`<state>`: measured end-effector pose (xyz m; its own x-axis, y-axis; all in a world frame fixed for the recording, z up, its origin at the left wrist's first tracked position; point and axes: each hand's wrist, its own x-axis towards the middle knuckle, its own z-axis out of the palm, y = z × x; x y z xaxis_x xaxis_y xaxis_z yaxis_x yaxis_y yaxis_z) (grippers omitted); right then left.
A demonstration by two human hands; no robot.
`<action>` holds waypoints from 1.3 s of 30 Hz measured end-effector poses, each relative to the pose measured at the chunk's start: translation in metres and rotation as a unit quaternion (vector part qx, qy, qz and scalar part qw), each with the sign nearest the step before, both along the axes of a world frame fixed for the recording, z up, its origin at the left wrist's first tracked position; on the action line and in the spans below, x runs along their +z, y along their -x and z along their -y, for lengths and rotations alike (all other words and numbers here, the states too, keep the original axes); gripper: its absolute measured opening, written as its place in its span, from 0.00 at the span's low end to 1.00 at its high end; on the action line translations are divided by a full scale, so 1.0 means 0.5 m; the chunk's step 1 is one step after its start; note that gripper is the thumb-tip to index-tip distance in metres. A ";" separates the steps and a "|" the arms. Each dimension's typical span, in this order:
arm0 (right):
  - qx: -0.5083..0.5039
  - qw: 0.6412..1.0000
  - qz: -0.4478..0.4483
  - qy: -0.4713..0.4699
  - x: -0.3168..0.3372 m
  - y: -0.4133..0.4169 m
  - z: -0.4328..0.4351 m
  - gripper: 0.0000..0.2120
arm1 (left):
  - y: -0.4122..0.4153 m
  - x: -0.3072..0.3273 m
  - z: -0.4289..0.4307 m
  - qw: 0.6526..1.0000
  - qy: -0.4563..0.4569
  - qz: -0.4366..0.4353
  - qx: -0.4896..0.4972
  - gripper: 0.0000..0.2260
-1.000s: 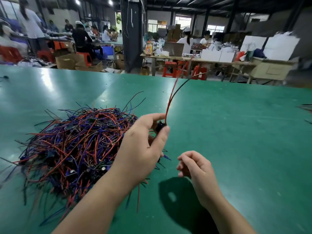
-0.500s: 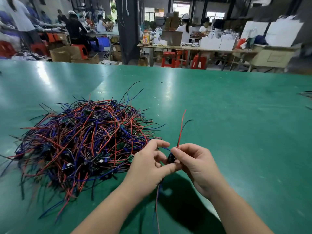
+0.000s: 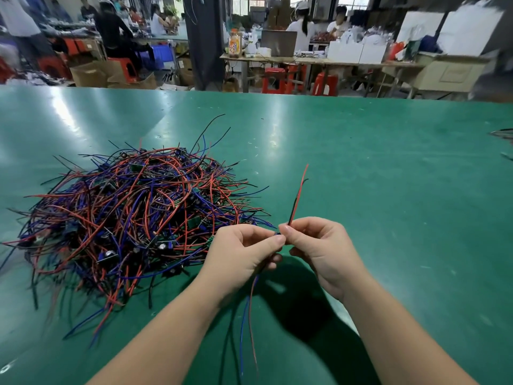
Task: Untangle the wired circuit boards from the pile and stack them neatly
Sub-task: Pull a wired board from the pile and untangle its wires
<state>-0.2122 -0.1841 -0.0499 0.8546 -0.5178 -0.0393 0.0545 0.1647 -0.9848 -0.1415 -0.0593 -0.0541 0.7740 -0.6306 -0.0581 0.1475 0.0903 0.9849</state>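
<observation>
A big tangled pile of red, blue and black wires with small circuit boards (image 3: 133, 218) lies on the green table (image 3: 388, 190), left of centre. Just right of the pile my left hand (image 3: 244, 257) and my right hand (image 3: 319, 245) meet, both pinching one small wired board that is almost hidden between the fingertips. Its red and black wires (image 3: 298, 195) stick up from my right fingers. A blue and a red wire (image 3: 248, 315) hang down below my left hand toward the table's near edge.
A few loose wires (image 3: 503, 134) lie at the table's far right edge. Beyond the table are other workbenches (image 3: 305, 61), red stools, cardboard boxes, a dark pillar (image 3: 204, 37) and several seated workers.
My left hand came down from a raised position with the wired board, and my right hand rose to pinch it too. Both hands now hold it together, slightly further right.
</observation>
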 end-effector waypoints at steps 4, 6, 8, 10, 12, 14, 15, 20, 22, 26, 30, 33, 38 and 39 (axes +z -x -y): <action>-0.002 0.999 0.012 -0.041 0.001 0.001 0.005 0.03 | 0.000 0.007 -0.004 0.999 0.007 -0.049 -0.015 0.08; -0.007 0.999 0.011 -0.040 0.001 0.001 0.009 0.02 | 0.002 0.007 -0.003 0.999 -0.004 -0.047 -0.020 0.04; -0.016 0.999 0.006 -0.037 0.000 0.000 0.012 0.04 | 0.003 0.007 -0.001 0.999 -0.012 -0.042 -0.022 0.03; -0.024 0.999 0.004 -0.036 -0.001 -0.002 0.015 0.05 | 0.004 0.008 0.000 0.999 -0.017 -0.037 -0.027 0.03; -0.029 0.999 0.006 -0.037 -0.001 -0.005 0.019 0.05 | 0.002 0.010 0.000 0.999 -0.020 -0.035 -0.028 0.04; -0.036 0.999 0.004 -0.036 -0.001 -0.008 0.025 0.06 | 0.000 0.011 0.000 0.999 -0.022 -0.037 -0.029 0.04; -0.041 0.998 0.002 -0.037 0.000 -0.009 0.029 0.06 | 0.000 0.011 0.000 0.999 -0.023 -0.037 -0.032 0.05; -0.097 0.991 0.016 -0.088 0.009 -0.004 0.076 0.06 | 0.007 0.013 -0.003 0.995 -0.034 -0.052 -0.072 0.04; -0.127 0.985 0.018 -0.113 0.010 0.002 0.102 0.06 | 0.011 0.013 -0.004 0.993 -0.047 -0.046 -0.097 0.04; -0.176 0.974 0.017 -0.142 0.001 0.013 0.136 0.06 | 0.019 0.013 -0.007 0.989 -0.060 -0.035 -0.134 0.06; -0.201 0.973 0.014 -0.112 -0.006 0.010 0.140 0.05 | 0.021 0.013 -0.008 0.988 -0.066 -0.029 -0.140 0.07; -0.215 0.971 0.022 -0.098 -0.004 0.008 0.139 0.06 | 0.020 0.013 -0.011 0.986 -0.073 -0.024 -0.146 0.06; -0.211 0.970 0.020 -0.123 -0.002 0.009 0.139 0.08 | 0.005 0.016 -0.022 0.982 -0.093 -0.021 -0.163 0.08; -0.213 0.969 0.024 -0.127 -0.002 0.008 0.141 0.09 | 0.001 0.017 -0.026 0.979 -0.100 -0.010 -0.177 0.08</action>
<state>-0.2163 -0.2547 -0.0507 0.5702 -0.8021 -0.1776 0.2154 0.3545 -0.9099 -0.1420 -0.0464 -0.0457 0.5067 -0.8333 -0.2210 0.1535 -0.1650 0.9743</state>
